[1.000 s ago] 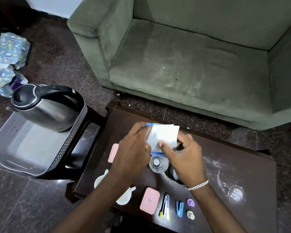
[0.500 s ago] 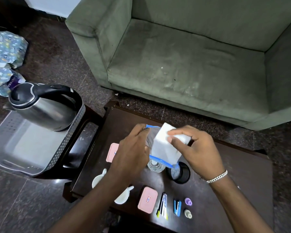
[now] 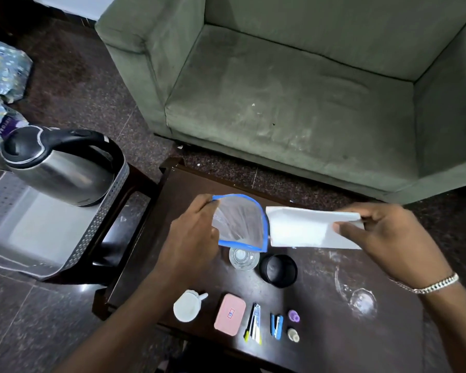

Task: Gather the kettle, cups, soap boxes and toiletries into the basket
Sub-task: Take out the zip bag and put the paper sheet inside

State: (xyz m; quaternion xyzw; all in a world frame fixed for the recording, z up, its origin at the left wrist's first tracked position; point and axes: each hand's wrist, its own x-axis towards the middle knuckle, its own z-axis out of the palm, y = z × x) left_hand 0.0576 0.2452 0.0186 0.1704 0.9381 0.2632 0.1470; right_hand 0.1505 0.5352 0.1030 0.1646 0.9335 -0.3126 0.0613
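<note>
Head view, looking down on a dark wooden desk (image 3: 320,332) set before a green sofa (image 3: 293,103). Above the desk, the left hand (image 3: 197,235) pinches the rim of a clear pouch with a blue edge (image 3: 240,222), its mouth turned toward the right. The right hand (image 3: 382,232) is closed on one end of a white box (image 3: 304,231), thumb beneath and fingers on top; the box lies level, its other end just at the pouch mouth.

On the desk beneath the pouch stands a clear glass (image 3: 241,258), with a black cup (image 3: 279,270) just beside it to the right. Along the near edge lie, from left to right, a white cup (image 3: 187,306) on its side, a pink soap box (image 3: 229,313), a pair of slim sachets (image 3: 254,323), a blue item (image 3: 276,325), a small purple piece (image 3: 293,315) and a small pale bottle (image 3: 293,335). A second clear glass (image 3: 362,301) rests farther right, near the bracelet (image 3: 431,285) on the right wrist.

To the left, well apart from the desk items, a grey perforated basket (image 3: 97,224) sits on a low stand, and the steel kettle (image 3: 57,168) with a black lid and handle stands inside it. Patterned packets (image 3: 3,71) lie on the floor beyond.
</note>
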